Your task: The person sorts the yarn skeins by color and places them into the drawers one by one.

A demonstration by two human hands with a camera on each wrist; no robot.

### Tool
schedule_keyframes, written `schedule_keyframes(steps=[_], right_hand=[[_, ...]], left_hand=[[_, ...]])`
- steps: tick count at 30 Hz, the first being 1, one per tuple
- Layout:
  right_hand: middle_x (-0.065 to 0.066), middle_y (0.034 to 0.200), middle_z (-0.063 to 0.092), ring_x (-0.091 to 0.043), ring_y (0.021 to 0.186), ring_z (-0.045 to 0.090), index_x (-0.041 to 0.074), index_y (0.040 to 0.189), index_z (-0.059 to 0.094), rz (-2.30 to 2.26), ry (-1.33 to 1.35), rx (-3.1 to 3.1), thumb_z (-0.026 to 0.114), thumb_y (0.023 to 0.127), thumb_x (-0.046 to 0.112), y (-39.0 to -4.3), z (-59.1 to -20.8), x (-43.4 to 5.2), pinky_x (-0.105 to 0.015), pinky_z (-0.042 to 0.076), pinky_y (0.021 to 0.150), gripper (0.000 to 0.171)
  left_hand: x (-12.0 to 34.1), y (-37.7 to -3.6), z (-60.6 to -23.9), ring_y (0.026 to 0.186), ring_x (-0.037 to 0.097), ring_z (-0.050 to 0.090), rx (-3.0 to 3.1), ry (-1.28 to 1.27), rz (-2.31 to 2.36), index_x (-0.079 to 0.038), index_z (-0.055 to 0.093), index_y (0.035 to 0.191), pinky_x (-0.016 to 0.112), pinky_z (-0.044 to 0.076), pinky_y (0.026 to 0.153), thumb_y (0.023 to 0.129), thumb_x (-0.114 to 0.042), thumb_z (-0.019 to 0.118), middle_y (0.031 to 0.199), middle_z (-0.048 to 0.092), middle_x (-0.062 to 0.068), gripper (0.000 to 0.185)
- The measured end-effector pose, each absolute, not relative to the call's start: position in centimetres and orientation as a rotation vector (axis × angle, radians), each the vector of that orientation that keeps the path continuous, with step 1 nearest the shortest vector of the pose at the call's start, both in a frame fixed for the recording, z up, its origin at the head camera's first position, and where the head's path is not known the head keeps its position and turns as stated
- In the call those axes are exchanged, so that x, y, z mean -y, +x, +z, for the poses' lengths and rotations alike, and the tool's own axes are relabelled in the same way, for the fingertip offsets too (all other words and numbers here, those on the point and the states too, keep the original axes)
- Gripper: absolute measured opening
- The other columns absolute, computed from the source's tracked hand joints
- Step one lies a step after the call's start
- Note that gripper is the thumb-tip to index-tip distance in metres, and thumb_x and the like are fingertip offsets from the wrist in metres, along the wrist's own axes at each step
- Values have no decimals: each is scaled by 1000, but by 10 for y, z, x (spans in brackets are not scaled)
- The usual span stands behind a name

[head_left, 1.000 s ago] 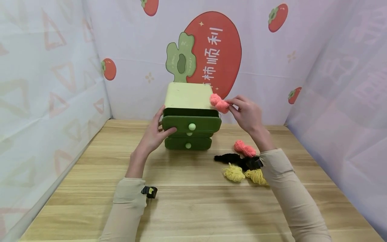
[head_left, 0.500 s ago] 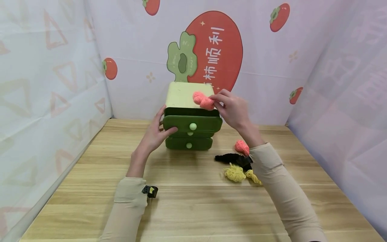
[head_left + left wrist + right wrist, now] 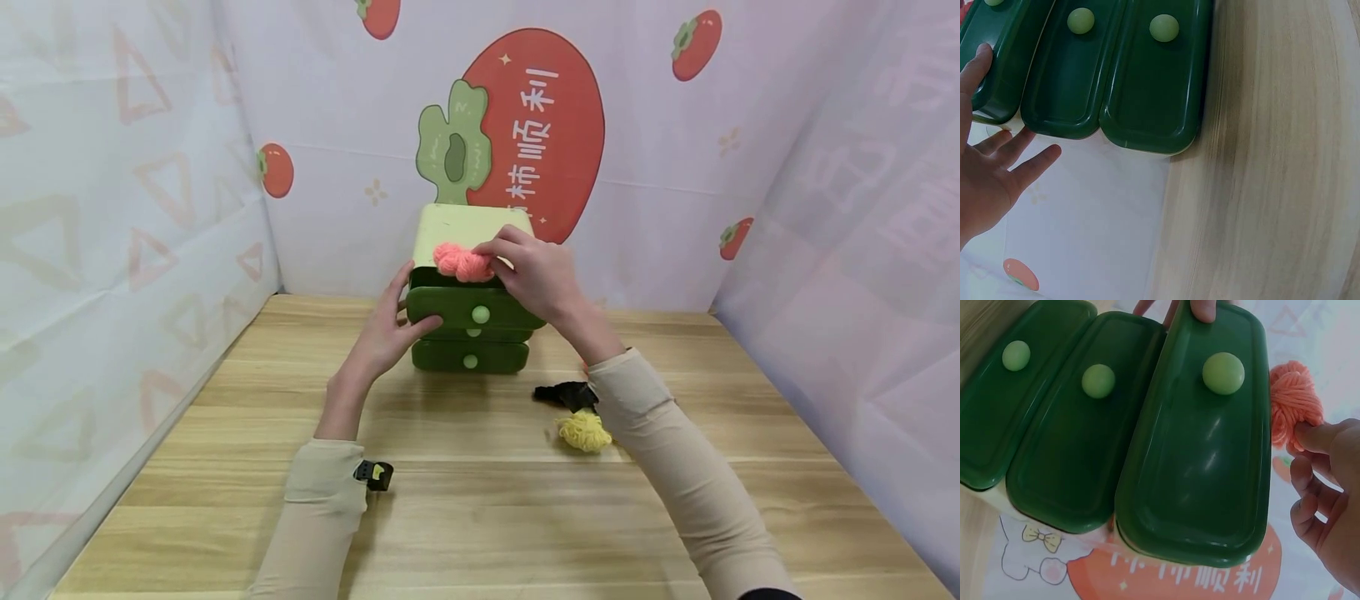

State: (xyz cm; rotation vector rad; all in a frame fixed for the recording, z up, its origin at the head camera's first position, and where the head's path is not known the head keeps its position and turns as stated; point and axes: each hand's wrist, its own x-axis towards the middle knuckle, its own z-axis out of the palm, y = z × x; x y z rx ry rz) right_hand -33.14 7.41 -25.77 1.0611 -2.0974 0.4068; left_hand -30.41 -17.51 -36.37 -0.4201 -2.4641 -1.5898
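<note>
A small chest of drawers (image 3: pixel 474 229) with a pale yellow top and three dark green fronts stands toward the back of the table. Its top drawer (image 3: pixel 442 307) is pulled partly out. My left hand (image 3: pixel 381 340) rests against the chest's left side, thumb on that drawer's front and fingers spread, as the left wrist view shows. Between right thumb and fingertips I pinch a coral yarn skein (image 3: pixel 459 263), held over the drawer's opening. My right hand (image 3: pixel 536 275) comes in from the right, and in the right wrist view the skein (image 3: pixel 1292 403) appears just beyond the drawer front.
On the wooden table (image 3: pixel 465 500), a yellow yarn bundle (image 3: pixel 585 432) and a black bundle (image 3: pixel 562 393) lie right of the chest. The right sleeve partly covers this group; a bit of coral shows behind it. Printed cloth walls (image 3: pixel 337 225) enclose the back and sides.
My right hand has carried the coral skein leftward, from the chest's right edge to above the top drawer's opening. The left hand keeps its place on the drawer and chest side.
</note>
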Motion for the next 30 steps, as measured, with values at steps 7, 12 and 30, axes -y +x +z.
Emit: schedule_keyframes(steps=[7, 12, 30], right_hand=[[2, 94, 68, -16, 61, 59, 20, 107, 77, 350, 1086, 2200, 67, 95, 15, -329, -259, -68, -32, 45, 49, 17], [2, 95, 67, -15, 66, 59, 20, 110, 76, 336, 1081, 2289, 65, 96, 15, -329, -259, -67, -31, 45, 52, 18], [2, 100, 65, -16, 69, 57, 23, 123, 71, 338, 1069, 2396, 63, 97, 15, -328, -259, -68, -30, 42, 52, 29]], left_hand=[[174, -303, -363, 143, 40, 37, 2459, -425, -1592, -52, 8, 154, 55, 35, 115, 87, -48, 72, 166, 13, -1, 93], [173, -302, -362, 143, 40, 38, 2454, -421, -1598, -53, 8, 154, 56, 34, 115, 86, -50, 73, 166, 14, -1, 93], [172, -303, -363, 142, 43, 37, 2446, -433, -1592, -48, 8, 156, 59, 35, 114, 87, -46, 73, 166, 14, 4, 95]])
